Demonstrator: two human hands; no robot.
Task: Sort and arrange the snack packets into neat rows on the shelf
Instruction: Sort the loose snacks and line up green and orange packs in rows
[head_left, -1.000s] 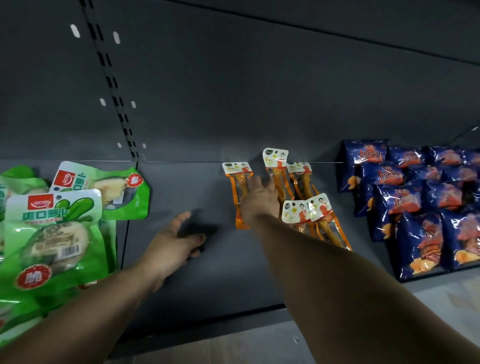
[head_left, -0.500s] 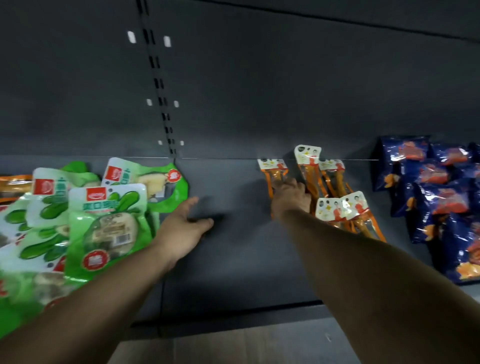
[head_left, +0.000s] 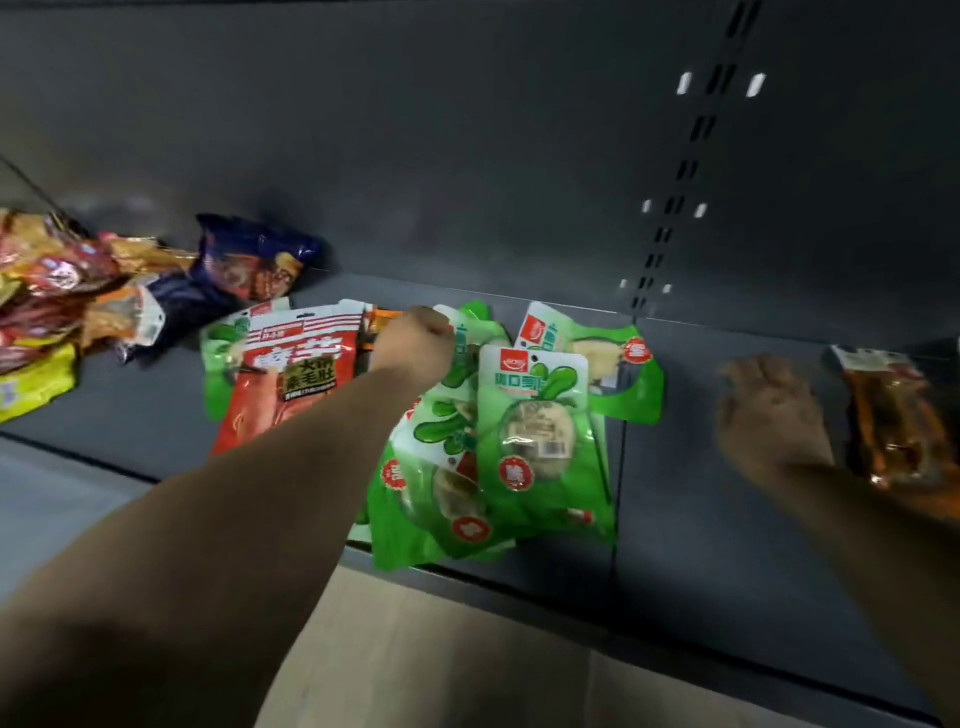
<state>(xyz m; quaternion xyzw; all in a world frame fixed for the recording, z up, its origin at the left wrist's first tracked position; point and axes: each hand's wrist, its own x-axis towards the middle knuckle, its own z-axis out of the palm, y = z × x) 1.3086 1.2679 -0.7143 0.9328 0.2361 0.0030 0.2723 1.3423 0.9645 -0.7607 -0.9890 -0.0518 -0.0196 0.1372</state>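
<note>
My left hand (head_left: 415, 340) reaches into a loose pile at the middle of the shelf, its fingers curled down onto a small orange packet (head_left: 382, 326) wedged between a red packet (head_left: 291, 374) and several green radish packets (head_left: 530, 415). The fingertips are hidden behind the knuckles. Another green packet (head_left: 597, 358) lies flat behind them. My right hand (head_left: 769, 410), blurred, hovers over the bare shelf with its fingers spread and holds nothing. Just to its right lies a long orange snack packet (head_left: 893, 421).
A jumbled heap of red, yellow and orange packets (head_left: 47, 291) and a dark blue packet (head_left: 249, 260) fills the shelf's far left. The dark grey shelf (head_left: 701, 519) has a front lip, a back wall and a slotted upright (head_left: 675, 182). Pale floor shows below.
The view has swung left, so the blue packets on the right are out of sight. My left hand moved from the bare shelf into the pile. My right hand left the orange packets.
</note>
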